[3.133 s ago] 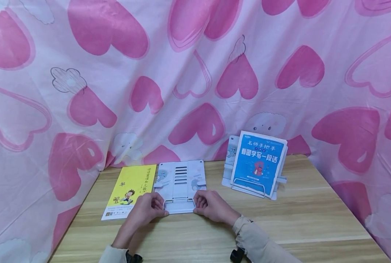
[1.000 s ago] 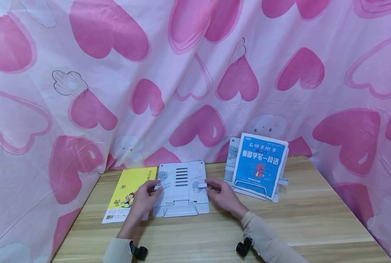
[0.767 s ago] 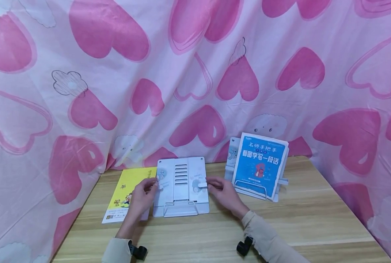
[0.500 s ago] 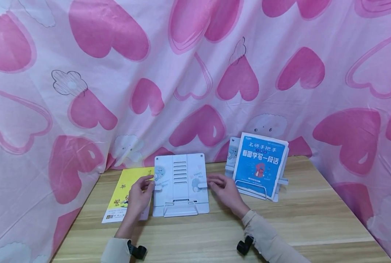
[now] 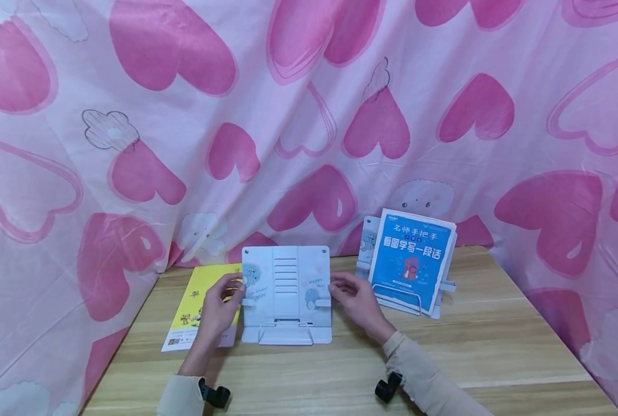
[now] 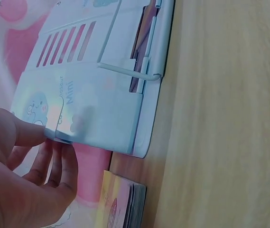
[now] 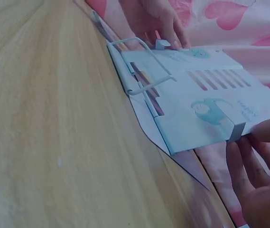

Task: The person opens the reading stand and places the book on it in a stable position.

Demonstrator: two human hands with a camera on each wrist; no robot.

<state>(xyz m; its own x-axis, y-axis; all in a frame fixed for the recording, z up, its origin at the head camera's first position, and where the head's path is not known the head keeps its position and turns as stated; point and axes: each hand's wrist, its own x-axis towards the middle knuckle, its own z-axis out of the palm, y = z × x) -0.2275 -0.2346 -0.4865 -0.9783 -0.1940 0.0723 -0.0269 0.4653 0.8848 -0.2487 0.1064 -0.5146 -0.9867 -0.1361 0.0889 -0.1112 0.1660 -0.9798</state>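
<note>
Left hand (image 5: 218, 304) and right hand (image 5: 360, 304) pinch the pale-blue, rectangular, metal-looking bookstand (image 5: 286, 307) at nine and three o'clock, apparently setting its tilt; even support seems needed next.

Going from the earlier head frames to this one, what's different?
The left hand and right hand have let go of the wire rest and moved up to pinch the side edges of the pale bookstand. Its panel has tilted up off the table. The yellow book and the blue book stayed put.
</note>
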